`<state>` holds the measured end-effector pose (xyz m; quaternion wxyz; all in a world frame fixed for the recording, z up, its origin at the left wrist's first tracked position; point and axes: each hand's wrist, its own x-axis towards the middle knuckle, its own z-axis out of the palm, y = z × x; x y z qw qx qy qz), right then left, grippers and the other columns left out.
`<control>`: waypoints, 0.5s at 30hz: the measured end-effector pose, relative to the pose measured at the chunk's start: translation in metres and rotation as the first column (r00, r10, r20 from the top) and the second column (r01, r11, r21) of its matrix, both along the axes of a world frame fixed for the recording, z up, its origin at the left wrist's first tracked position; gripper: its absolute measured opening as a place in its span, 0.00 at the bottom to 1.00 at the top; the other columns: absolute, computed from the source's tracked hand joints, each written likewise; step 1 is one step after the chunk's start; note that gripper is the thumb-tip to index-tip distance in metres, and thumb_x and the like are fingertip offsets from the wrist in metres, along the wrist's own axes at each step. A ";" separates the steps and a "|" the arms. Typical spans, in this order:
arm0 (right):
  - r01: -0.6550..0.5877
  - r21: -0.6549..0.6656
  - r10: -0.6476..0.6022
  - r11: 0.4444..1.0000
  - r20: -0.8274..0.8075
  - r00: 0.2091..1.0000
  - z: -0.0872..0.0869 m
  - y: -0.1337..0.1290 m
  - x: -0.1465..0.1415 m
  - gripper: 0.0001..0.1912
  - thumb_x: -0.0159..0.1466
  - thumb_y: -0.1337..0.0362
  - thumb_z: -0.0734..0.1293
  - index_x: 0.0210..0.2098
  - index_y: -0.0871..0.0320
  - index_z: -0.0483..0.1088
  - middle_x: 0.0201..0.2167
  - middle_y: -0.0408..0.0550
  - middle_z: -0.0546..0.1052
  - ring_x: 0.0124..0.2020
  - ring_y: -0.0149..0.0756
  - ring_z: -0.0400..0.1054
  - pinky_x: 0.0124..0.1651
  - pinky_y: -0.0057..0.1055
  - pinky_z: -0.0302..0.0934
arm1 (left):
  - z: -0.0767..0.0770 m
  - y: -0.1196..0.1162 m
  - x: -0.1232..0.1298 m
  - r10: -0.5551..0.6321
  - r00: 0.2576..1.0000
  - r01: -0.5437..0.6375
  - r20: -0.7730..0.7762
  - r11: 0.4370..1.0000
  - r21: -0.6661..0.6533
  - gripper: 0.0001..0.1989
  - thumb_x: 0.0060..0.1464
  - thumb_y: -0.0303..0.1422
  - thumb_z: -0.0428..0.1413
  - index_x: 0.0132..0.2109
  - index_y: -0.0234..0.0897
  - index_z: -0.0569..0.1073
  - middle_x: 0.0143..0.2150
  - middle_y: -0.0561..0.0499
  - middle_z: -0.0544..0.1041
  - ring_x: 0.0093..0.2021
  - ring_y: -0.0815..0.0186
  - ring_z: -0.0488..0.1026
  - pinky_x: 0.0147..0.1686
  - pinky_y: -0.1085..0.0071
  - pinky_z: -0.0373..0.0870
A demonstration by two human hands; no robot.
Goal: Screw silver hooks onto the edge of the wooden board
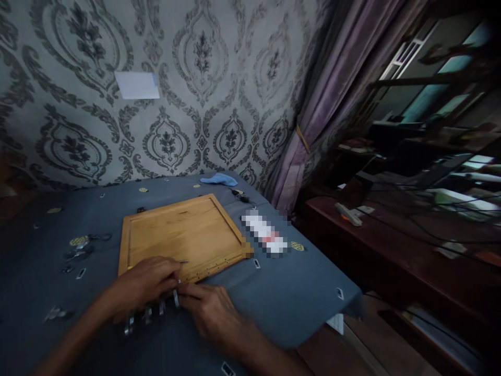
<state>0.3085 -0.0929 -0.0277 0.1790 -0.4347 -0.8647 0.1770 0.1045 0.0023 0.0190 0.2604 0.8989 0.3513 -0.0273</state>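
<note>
A flat wooden panel [183, 224] with a raised frame lies on the cloth-covered table. Its near edge has a line of small dark holes. My left hand [156, 274] rests over that edge, fingers closed, with a thin metal piece [185, 261] sticking out past the fingertips; its kind is unclear. Just to the right, my right hand [213, 310] pinches at a small shiny metal fitting [176, 298] at the edge. Several similar metal fittings [147, 315] stand in a row left of it, partly in shadow. The fingertips partly hide the contact point.
Loose metal parts [80, 250] lie on the left of the table. Beyond the panel are a blue cloth [219, 179] and dark keys [240, 196]. A blurred-out white item [266, 232] lies right of it. A dark red desk [329, 224] with cables stands to the right.
</note>
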 end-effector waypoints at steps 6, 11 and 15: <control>-0.006 0.009 0.006 1.000 -0.008 1.000 0.001 -0.001 0.000 0.18 0.70 0.75 0.63 0.54 0.53 0.75 0.54 0.43 0.82 0.49 0.37 0.77 0.45 0.29 0.68 | -0.005 -0.004 -0.003 0.019 0.998 -0.020 0.059 1.000 0.021 0.08 0.65 0.34 0.50 0.40 0.40 0.74 0.43 0.50 0.81 0.46 0.60 0.77 0.46 0.68 0.69; 0.003 -0.001 -0.003 1.000 0.007 1.000 0.001 -0.001 -0.001 0.19 0.70 0.76 0.63 0.55 0.52 0.75 0.55 0.43 0.81 0.50 0.36 0.77 0.46 0.31 0.69 | -0.013 -0.013 -0.008 0.072 0.991 -0.082 0.117 0.994 0.077 0.11 0.68 0.39 0.50 0.46 0.42 0.75 0.46 0.49 0.81 0.48 0.58 0.77 0.47 0.66 0.70; 0.010 -0.010 -0.010 1.000 0.024 1.000 0.001 0.000 0.000 0.20 0.70 0.75 0.63 0.56 0.51 0.75 0.56 0.44 0.81 0.51 0.37 0.77 0.46 0.32 0.69 | -0.017 -0.030 -0.011 0.154 0.973 -0.184 0.170 0.967 0.178 0.15 0.68 0.47 0.52 0.47 0.42 0.75 0.48 0.48 0.80 0.47 0.57 0.77 0.43 0.66 0.72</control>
